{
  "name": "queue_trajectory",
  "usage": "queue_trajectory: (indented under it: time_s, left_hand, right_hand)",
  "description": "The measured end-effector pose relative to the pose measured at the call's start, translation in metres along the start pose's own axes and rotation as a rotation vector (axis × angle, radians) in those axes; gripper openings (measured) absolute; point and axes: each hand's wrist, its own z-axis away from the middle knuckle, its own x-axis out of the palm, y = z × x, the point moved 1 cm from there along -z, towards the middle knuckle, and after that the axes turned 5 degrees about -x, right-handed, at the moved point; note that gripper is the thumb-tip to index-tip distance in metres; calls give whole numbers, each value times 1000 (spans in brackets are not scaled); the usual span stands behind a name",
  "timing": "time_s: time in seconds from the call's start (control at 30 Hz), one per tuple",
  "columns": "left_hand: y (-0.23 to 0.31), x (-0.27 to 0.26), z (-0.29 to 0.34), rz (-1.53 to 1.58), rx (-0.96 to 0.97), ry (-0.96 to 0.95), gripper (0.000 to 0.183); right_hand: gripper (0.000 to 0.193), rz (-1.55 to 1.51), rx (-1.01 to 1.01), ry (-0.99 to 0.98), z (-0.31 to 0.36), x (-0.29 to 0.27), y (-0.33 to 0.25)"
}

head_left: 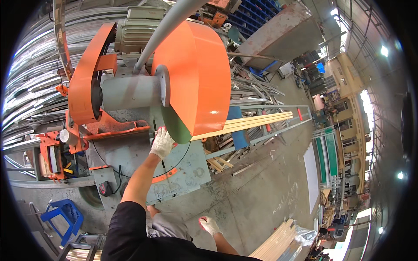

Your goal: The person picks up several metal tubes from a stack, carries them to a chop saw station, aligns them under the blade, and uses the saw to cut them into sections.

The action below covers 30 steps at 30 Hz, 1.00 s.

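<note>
**Gloved hand beside the green disc of an orange saw**

The largest thing is a cut-off saw (pixel 130 93), its smooth, glossy orange guard (pixel 191 74) faceted and broad, joined to a grey metal cylinder. A ribbed motor (pixel 136 37) sits behind. Below spreads the flat grey metal surface (pixel 198 160), scuffed and scribbled on. Long, straight, pale yellow bars (pixel 259 121) run out to the right from beside the guard. A blue stool (pixel 72 213) stands at lower left. Under the guard shows the curved edge of a dark green disc (pixel 174 126).

The left hand (pixel 163 144), in a white glove with reddish fingertips, reaches over the surface just beside the disc, fingers partly extended; whether it grips anything cannot be told. The right hand (pixel 210 225), likewise gloved, hangs low, half open, nothing visible in it.

Counted: one saw, one motor, at least three bars, one stool, two gloved hands, one disc.
</note>
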Motion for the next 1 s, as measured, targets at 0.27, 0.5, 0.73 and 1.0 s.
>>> queue_trajectory:
  time_s: [0.27, 0.5, 0.73, 1.0]
  left_hand:
    - [-97, -10, 94, -90, -37, 82, 53]
    - [-217, -65, 200, -163, -225, 62, 53]
    - [-304, -123, 299, -151, -316, 84, 39]
    - [-360, -134, 358, -364, -357, 172, 44]
  right_hand:
    - [26, 70, 17, -91, 38, 59, -31]
    - [25, 64, 35, -252, 40, 125, -45]
    - [22, 16, -63, -226, 29, 155, -88]
    - [25, 157, -110, -294, 13, 186, -123]
